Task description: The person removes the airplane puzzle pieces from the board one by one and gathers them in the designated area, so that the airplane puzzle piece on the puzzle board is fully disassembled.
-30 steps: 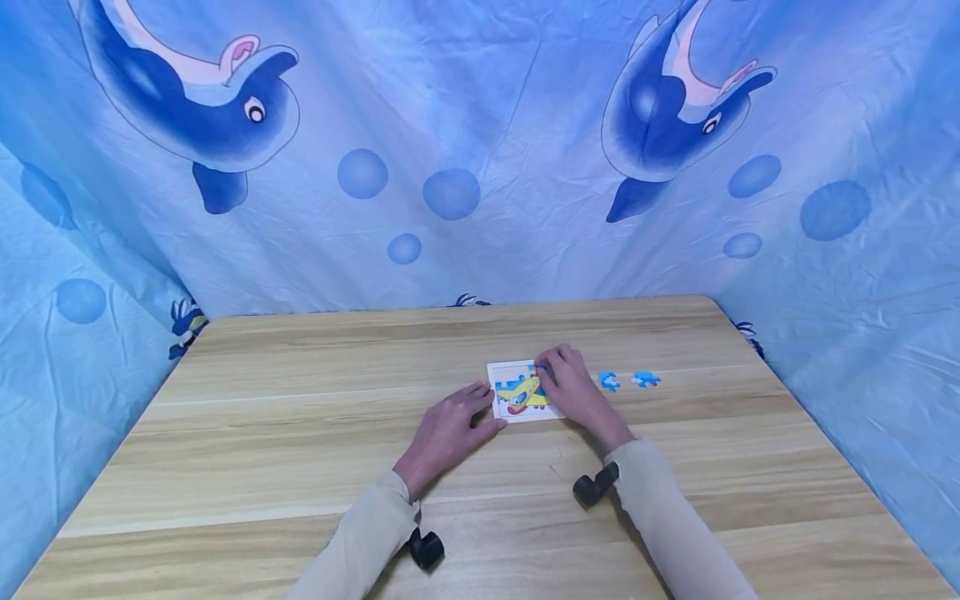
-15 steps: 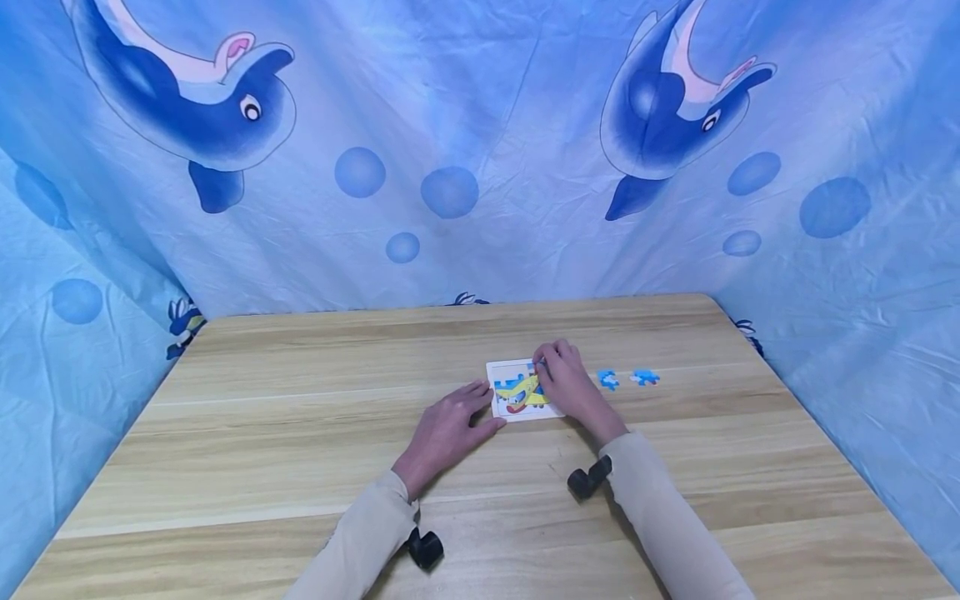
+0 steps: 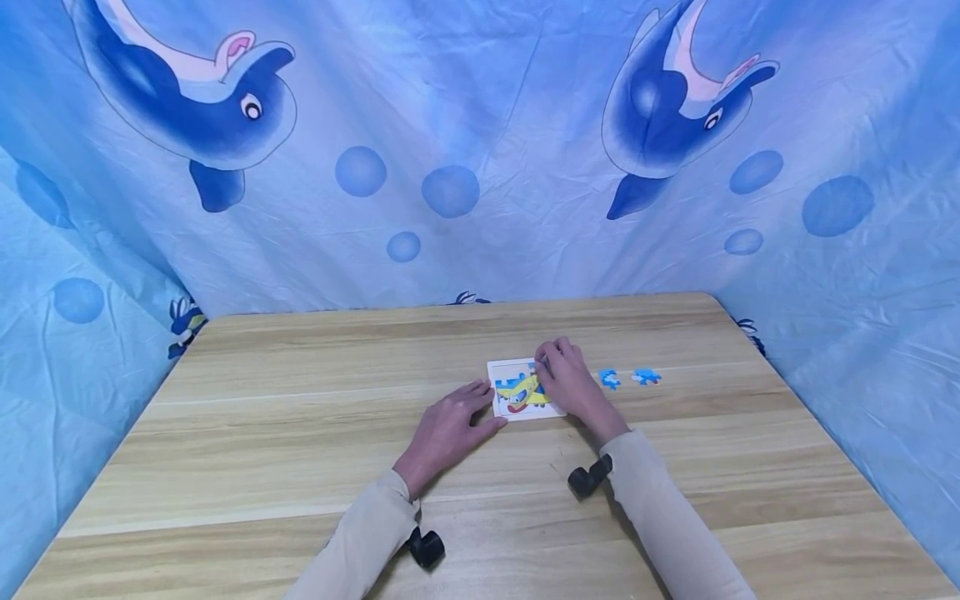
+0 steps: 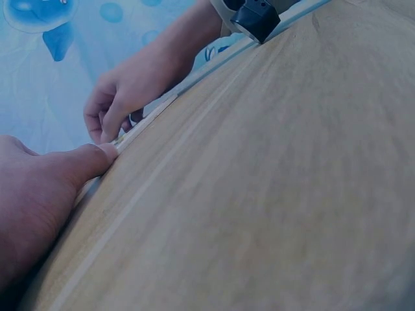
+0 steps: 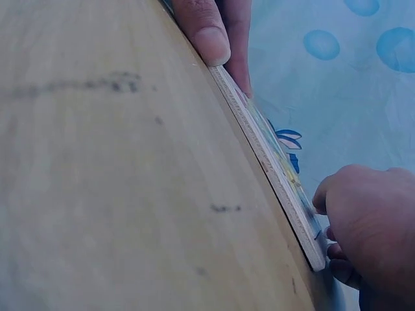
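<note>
A small jigsaw puzzle board (image 3: pixel 534 416) with a pale rim lies flat on the table, partly filled with a yellow airplane picture (image 3: pixel 522 393) and blue pieces. My left hand (image 3: pixel 450 429) rests at its left side, fingers along that edge and thumb at the near corner; in the right wrist view the left thumb (image 5: pixel 211 45) touches the board's edge. Over the board's right part, my right hand (image 3: pixel 572 383) bends its fingers down and pinches a blue puzzle piece, nearly all hidden by the fingertips. The left wrist view shows the right hand (image 4: pixel 133 94) with thumb and forefinger close together.
Two loose blue puzzle pieces lie right of the board, one nearer (image 3: pixel 610 379) and one farther out (image 3: pixel 647 377). All sits on a wooden table (image 3: pixel 300 450). A blue dolphin-print curtain (image 3: pixel 465 108) hangs behind and at both sides.
The right wrist has shifted slightly left and away from me, its fingers staying at the board's upper right part. The left hand and loose pieces have kept their places.
</note>
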Tool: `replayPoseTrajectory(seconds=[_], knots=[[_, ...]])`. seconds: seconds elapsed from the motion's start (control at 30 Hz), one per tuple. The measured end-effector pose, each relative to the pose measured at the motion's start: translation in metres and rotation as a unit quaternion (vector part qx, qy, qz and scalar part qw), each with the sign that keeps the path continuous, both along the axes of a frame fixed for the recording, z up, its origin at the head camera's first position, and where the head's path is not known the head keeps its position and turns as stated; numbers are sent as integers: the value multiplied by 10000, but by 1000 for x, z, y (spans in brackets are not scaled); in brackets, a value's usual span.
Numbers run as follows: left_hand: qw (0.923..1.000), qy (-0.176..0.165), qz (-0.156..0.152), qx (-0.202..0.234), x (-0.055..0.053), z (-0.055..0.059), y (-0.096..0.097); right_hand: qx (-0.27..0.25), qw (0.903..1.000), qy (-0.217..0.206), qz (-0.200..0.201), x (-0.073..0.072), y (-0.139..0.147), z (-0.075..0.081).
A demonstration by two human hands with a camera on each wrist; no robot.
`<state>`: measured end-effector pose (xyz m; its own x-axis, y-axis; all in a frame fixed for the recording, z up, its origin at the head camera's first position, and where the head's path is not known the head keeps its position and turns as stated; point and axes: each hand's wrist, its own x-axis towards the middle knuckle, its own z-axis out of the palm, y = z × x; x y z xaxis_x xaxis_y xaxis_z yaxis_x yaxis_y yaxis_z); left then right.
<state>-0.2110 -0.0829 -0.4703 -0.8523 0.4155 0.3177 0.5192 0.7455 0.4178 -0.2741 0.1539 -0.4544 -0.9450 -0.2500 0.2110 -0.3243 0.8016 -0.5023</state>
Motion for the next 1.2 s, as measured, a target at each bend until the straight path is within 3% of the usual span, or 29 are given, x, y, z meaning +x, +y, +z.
replayPoseTrajectory(seconds=[0.3,0.67,0.83,1.2], knots=[[10000,-2,22,10,1,0,0,287,9996,-76,11,-1,-2,3],[10000,29,11,-28,0,0,1,15,9999,1,157,-4,1,0],[9999,87,-44,-27,-1,1,0,-128,9998,142,47,-1,4,1],[10000,14,9,-40,-1,0,0,59,9998,161,-94,2,4,2]])
